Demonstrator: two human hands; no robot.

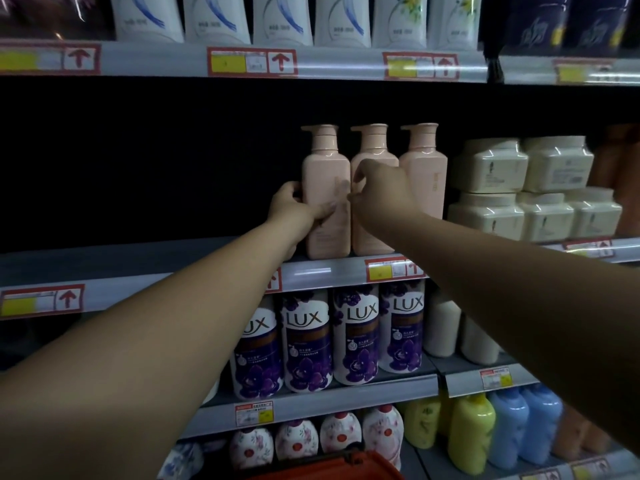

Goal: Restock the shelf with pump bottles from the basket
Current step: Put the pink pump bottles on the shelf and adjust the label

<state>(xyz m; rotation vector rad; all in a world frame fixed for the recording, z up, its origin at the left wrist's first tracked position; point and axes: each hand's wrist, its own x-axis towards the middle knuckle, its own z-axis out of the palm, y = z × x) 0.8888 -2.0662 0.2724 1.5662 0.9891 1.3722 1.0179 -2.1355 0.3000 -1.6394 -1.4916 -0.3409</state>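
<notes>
Shelf [145, 268]: middle tier, dark and bare to the left of three pink pump bottles standing upright in a row.
Left hand [294, 206]: wrapped around the left side of the leftmost pink bottle [325, 202], thumb on its front face.
Right hand [377, 192]: fingers bunched together at the seam between that bottle and the middle pink bottle [372, 157]; whether it pinches anything cannot be told.
Third pink bottle [424, 174]: at the right, just beside stacked cream tubs [519, 188].
Basket [346, 465]: red rim at bottom edge (contents hidden).
Technique: judged best to square the bottle flush with its neighbour, label forward, base fully behind the price rail [311, 271].
</notes>
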